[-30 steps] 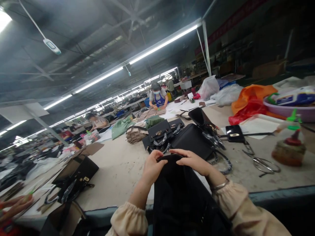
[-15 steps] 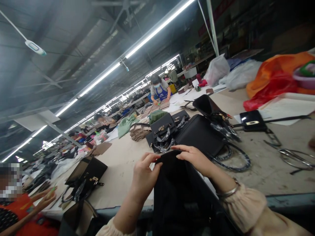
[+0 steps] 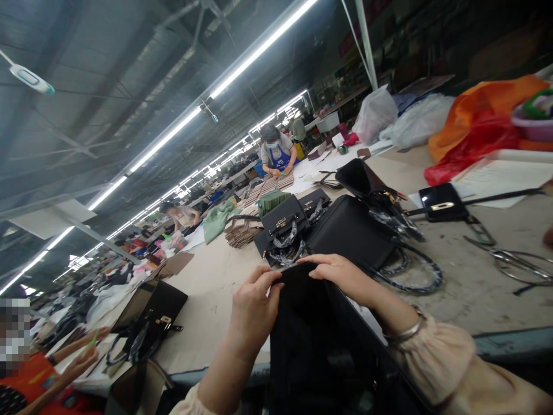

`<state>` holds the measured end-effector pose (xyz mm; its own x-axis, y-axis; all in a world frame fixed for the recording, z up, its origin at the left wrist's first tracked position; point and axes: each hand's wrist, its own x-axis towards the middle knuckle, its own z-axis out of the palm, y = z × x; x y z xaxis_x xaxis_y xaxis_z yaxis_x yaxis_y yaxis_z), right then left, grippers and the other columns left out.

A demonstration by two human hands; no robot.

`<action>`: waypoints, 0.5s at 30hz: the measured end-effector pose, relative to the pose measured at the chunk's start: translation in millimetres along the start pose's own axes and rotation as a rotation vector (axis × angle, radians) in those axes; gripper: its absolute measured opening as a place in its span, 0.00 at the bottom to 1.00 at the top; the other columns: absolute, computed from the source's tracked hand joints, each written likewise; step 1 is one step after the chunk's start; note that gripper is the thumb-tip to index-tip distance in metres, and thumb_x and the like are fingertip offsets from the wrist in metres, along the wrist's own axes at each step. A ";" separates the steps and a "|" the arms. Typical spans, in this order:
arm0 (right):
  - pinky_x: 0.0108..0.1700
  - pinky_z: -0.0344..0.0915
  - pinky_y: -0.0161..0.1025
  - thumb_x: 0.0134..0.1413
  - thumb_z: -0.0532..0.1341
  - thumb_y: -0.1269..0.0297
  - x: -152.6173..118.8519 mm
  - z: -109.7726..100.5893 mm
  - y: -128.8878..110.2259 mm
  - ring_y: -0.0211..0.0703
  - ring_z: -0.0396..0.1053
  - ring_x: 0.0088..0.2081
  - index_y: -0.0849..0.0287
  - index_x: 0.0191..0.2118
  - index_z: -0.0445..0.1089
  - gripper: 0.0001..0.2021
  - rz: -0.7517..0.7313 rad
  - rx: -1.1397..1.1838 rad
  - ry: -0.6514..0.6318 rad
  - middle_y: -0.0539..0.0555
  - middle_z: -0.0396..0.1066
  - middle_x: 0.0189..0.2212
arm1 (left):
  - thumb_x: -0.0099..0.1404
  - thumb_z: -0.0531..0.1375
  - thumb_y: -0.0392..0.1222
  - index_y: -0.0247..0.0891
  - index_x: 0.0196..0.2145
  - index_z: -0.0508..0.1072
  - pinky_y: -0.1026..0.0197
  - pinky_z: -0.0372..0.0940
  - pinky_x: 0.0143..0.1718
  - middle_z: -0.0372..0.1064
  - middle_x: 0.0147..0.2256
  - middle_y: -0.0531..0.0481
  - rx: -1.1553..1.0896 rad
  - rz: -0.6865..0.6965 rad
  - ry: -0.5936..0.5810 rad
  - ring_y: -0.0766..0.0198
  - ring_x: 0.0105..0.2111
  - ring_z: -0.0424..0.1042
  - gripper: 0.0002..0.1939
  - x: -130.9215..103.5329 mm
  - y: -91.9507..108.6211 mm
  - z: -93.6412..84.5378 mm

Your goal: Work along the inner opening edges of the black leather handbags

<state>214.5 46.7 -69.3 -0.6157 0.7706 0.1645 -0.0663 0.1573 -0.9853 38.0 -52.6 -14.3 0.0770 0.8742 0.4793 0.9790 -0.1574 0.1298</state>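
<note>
- Black bag (image 3: pixel 319 340) stands at the near edge of the desk (image 3: pixel 216 288), right in front of the person.
- Left hand (image 3: pixel 254 305) pinches the top edge of the bag with its fingertips.
- Right hand (image 3: pixel 341 276) grips the same top edge, just beside the left one.
- More black bags (image 3: pixel 345 236) lie on the desk just behind, with wrapped handles.
- Scissors (image 3: pixel 514 265) lie off to the right.
- Another open black bag (image 3: pixel 149 311) sits to the left, near a co-worker's hand (image 3: pixel 84 357).
- Far across the desk, a person in a blue apron (image 3: pixel 276 155) works.
</note>
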 end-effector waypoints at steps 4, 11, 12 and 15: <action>0.46 0.62 0.40 0.44 0.55 0.64 -0.2 -1.4 -0.3 0.49 0.68 0.45 0.59 0.44 0.75 0.20 -0.031 0.023 -0.017 0.51 0.75 0.40 | 0.60 0.58 0.34 0.42 0.36 0.74 0.64 0.66 0.40 0.71 0.38 0.50 0.022 0.016 -0.015 0.65 0.36 0.72 0.07 2.9 -0.3 0.7; 0.48 0.62 0.40 0.43 0.54 0.66 -0.4 -1.3 -0.2 0.49 0.68 0.45 0.57 0.44 0.75 0.20 -0.022 0.053 -0.023 0.50 0.75 0.40 | 0.59 0.58 0.35 0.41 0.30 0.73 0.65 0.65 0.38 0.71 0.35 0.52 0.062 0.029 -0.044 0.66 0.34 0.72 0.04 14.7 0.6 0.4; 0.48 0.62 0.40 0.43 0.54 0.66 -0.4 -1.3 -0.3 0.49 0.68 0.45 0.57 0.44 0.75 0.20 -0.020 0.051 -0.021 0.50 0.75 0.40 | 0.59 0.59 0.34 0.41 0.30 0.72 0.65 0.65 0.38 0.71 0.35 0.52 0.072 0.030 -0.047 0.66 0.33 0.72 0.04 16.0 1.4 0.6; 0.49 0.62 0.40 0.43 0.54 0.66 -0.6 -1.6 -0.8 0.49 0.68 0.45 0.57 0.43 0.75 0.20 -0.027 0.045 -0.020 0.49 0.75 0.41 | 0.58 0.58 0.34 0.41 0.28 0.71 0.65 0.65 0.38 0.71 0.34 0.52 0.092 0.036 -0.049 0.66 0.33 0.71 0.04 18.1 4.1 1.4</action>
<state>216.1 47.1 -68.5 -0.6290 0.7536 0.1907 -0.1182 0.1498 -0.9816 43.6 -36.8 -6.4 0.1193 0.8904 0.4392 0.9884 -0.1482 0.0321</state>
